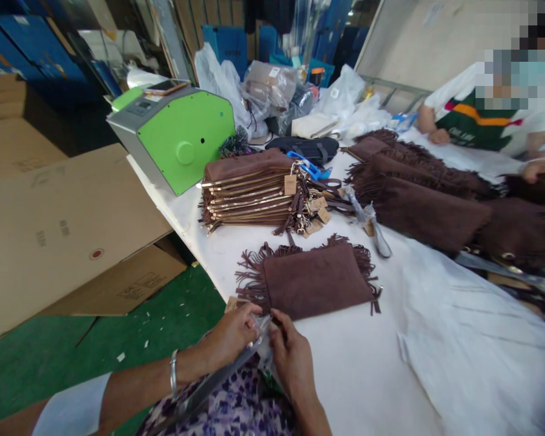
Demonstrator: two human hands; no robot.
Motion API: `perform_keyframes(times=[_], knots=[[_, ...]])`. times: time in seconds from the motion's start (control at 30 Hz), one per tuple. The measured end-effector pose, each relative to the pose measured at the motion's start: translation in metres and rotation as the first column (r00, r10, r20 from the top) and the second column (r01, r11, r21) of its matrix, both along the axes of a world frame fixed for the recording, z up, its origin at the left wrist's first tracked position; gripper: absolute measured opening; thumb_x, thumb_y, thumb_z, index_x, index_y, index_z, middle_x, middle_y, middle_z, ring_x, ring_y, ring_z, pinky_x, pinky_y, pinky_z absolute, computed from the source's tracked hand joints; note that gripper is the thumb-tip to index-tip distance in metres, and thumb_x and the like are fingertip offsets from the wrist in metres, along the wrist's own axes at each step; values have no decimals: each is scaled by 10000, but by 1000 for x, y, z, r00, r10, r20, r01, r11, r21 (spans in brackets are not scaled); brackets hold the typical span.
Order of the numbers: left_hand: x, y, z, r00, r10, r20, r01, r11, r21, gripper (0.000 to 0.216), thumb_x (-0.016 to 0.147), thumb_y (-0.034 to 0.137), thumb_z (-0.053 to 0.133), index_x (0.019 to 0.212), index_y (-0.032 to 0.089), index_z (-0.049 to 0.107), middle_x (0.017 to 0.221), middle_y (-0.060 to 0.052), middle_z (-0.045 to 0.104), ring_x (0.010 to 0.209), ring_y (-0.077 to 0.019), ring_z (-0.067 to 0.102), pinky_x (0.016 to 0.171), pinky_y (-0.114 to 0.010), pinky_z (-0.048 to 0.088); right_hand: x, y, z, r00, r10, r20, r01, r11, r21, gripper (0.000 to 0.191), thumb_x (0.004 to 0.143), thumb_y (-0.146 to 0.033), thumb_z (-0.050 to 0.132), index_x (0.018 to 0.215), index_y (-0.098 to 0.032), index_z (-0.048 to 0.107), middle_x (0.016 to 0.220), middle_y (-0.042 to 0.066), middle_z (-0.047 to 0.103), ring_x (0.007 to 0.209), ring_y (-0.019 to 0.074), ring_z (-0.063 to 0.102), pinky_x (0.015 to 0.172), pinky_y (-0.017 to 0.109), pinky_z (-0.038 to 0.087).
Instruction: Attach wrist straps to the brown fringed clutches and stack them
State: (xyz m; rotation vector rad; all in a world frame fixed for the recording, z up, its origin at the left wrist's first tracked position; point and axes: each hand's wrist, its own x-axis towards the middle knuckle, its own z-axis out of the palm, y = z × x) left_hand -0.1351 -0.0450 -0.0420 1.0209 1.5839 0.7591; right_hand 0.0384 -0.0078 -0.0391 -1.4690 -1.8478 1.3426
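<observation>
A brown suede-look pouch with fringed edges [318, 278] lies flat on the white table before me. At its near left corner, my left hand [234, 332] and my right hand [295, 354] are closed, fingertips pinching clear plastic [264, 333]. A dark strap in plastic wrap [218, 376] runs from my left fingers down across my lap. Beside the left fingers a cardboard tag [232, 304] shows partly. How the strap meets the pouch is hidden by my fingers. Beyond the pouch sits a stack of similar zipped pouches [249, 197] with tags.
A green and grey machine [186, 136] stands at the table's left edge, a phone [166, 88] on top. More brown fringed bags [427, 212] spread along the right, near a co-worker's hand [438, 136]. Large cardboard boxes [68, 236] stand left. Plastic-wrapped items [272, 88] crowd the back.
</observation>
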Motion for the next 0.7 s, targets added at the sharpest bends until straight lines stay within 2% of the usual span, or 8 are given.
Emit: perform_keyframes(times=[0.07,0.13,0.2,0.3,0.43,0.53,0.6,0.7], knots=[[1,3,0,998,46,46,-44,998,-35,422,713,242,608,1120,137,571,708,31,549,634,-137,537,594,-245,374,1,-11,4,996,-89,-9,88,992,-87,348,931,-393,415,1131,-182,606,706,26,697,560,181,642,558,258,480],[1,6,0,993,87,82,-82,994,-72,438,682,241,622,1101,123,570,671,44,527,583,-122,504,557,-239,349,-2,-25,6,987,-134,-89,105,956,-274,364,929,-510,427,984,-191,593,600,-1,644,435,157,582,448,238,434],[2,9,0,990,102,101,-93,992,-89,442,663,235,635,1085,118,578,646,52,511,564,-113,478,543,-236,328,-9,-39,4,967,-155,-203,43,882,-470,422,888,-612,466,869,-201,558,551,-15,618,355,130,526,365,211,369],[1,8,0,989,77,123,-70,996,-57,447,678,268,655,1092,115,586,659,41,535,595,-119,497,574,-240,346,-21,-50,-3,921,-257,-291,22,784,-621,481,802,-680,542,759,-202,505,497,-23,596,306,91,457,328,177,307],[-2,-5,3,984,37,172,-32,999,-34,470,755,335,626,1169,118,578,821,-33,656,748,-168,595,691,-270,421,-29,-50,-11,892,-321,-318,26,740,-672,500,708,-675,624,710,-194,487,494,-9,612,305,66,429,331,162,304],[-1,-16,5,970,70,233,-53,995,-81,496,766,280,569,1237,126,559,979,-72,695,883,-205,629,792,-299,447,-31,-49,-13,908,-296,-297,3,714,-700,501,671,-673,632,703,-192,495,498,4,622,296,68,425,331,170,309],[0,-20,7,961,94,261,-70,993,-99,538,738,249,552,1260,120,549,1020,-83,697,904,-216,634,810,-306,453,-32,-50,-11,916,-280,-287,-10,699,-715,494,661,-669,630,684,-198,484,474,-1,605,290,69,411,328,172,289],[-1,-24,11,950,117,288,-89,990,-110,601,726,271,570,1305,125,510,1029,-86,698,889,-224,640,806,-314,463,-33,-50,-8,914,-272,-301,11,758,-652,460,714,-637,605,660,-197,479,432,-20,563,295,64,393,346,169,262]])
